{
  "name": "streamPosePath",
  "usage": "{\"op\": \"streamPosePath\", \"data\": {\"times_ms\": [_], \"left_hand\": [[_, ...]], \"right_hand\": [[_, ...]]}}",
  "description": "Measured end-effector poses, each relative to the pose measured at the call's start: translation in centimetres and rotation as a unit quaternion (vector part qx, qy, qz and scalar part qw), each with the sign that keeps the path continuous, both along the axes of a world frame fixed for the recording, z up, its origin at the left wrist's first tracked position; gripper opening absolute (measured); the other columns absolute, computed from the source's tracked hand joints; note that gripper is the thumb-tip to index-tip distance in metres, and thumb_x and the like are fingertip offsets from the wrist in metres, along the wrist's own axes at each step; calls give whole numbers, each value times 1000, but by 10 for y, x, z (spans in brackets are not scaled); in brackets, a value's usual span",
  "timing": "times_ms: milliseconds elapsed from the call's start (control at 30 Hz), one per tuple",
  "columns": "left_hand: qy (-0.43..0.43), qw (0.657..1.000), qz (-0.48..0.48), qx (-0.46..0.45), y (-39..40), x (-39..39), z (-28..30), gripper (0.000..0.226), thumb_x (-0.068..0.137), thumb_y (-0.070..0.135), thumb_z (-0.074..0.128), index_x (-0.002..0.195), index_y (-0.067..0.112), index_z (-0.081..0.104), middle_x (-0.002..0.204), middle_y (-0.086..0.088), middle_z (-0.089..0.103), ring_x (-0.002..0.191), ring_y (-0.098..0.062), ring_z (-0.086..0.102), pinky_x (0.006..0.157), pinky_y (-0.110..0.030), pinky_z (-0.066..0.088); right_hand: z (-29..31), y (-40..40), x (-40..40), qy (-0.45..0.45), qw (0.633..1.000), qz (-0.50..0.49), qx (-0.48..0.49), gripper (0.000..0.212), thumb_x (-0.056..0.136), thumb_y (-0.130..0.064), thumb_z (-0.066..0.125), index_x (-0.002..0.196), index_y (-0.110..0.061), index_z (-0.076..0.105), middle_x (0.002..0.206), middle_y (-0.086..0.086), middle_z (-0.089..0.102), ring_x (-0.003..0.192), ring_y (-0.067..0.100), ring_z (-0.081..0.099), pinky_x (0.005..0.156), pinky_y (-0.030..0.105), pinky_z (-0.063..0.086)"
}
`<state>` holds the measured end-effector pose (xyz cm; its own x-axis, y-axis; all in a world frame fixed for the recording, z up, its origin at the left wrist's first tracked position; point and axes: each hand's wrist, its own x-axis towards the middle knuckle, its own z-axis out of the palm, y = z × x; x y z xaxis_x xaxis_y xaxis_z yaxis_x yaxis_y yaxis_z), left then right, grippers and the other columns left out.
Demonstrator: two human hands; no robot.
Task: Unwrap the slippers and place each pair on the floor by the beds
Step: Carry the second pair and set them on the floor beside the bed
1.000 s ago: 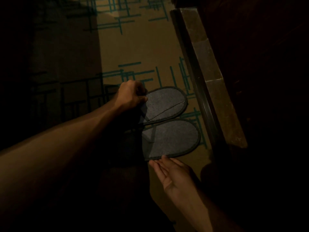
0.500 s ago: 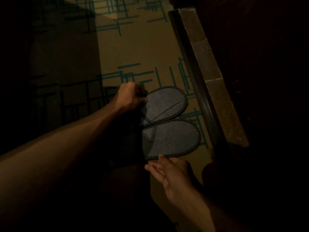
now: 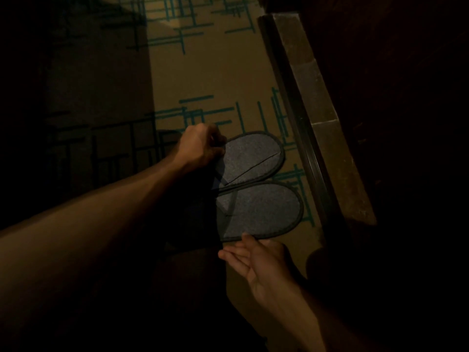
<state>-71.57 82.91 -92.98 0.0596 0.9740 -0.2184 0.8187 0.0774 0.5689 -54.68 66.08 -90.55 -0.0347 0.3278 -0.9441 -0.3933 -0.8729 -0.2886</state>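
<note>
Light: very dim; much of the frame is black, so fine detail is limited.
Slippers: two grey slippers with dark edging lie flat on the floor, side by side and touching along their inner edges, toes toward the dark ledge on the right.
Far slipper (image 3: 251, 158): it lies on the patterned carpet (image 3: 215, 80), with its heel end under the left hand.
Near slipper (image 3: 264, 209): it lies just beside the far one, with its lower edge next to the right hand.
Left hand (image 3: 200, 148): curled closed over the heel end of the far slipper; it appears to pinch the slipper's edge, though shadow hides the fingertips.
Right hand (image 3: 256, 262): open, palm up and fingers loosely spread, holding nothing; its fingertips are at or just touching the near slipper's rim, and I cannot tell which.
Ledge (image 3: 317, 118): a stone-like strip with a dark rail runs along the right; it is probably a bed base, but the darkness leaves that unsure.
Wrapper: none is visible.
Step in hand: judged from the layout, this is the placing stage, with the pair set down and being squared up.
Next move: probably release with the left hand, nudge the near slipper so the pair sits parallel, then withdraw both hands without dragging either slipper askew.
</note>
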Motion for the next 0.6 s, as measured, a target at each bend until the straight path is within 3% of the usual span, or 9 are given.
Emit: {"op": "streamPosePath", "data": {"times_ms": [333, 500, 600], "left_hand": [[60, 998, -2, 27, -1, 4, -7, 28, 84, 23, 73, 97, -1, 67, 104, -26, 69, 100, -39, 64, 76, -39, 47], [81, 996, -26, 33, -9, -2, 5, 42, 78, 26, 78, 108, 2, 63, 112, -25, 62, 105, -41, 57, 88, -42, 46], [41, 998, -6, 45, -27, -16, 35, 34, 80, 20, 76, 106, 2, 66, 105, -23, 64, 98, -37, 60, 82, -35, 44]], "right_hand": [[-3, 7, 1, -41, 994, 97, -32, 41, 102, -32, 47, 95, 7, 60, 81, 22, 72, 65, 28, 72, 51, 30, 61], [4, 5, 9, -27, 989, 141, -27, 43, 101, -37, 47, 101, 4, 61, 89, 20, 74, 75, 31, 72, 69, 38, 61], [30, 1, 24, -5, 987, 163, -7, 36, 102, -33, 46, 107, 0, 58, 98, 21, 73, 79, 32, 72, 71, 39, 59]]}}
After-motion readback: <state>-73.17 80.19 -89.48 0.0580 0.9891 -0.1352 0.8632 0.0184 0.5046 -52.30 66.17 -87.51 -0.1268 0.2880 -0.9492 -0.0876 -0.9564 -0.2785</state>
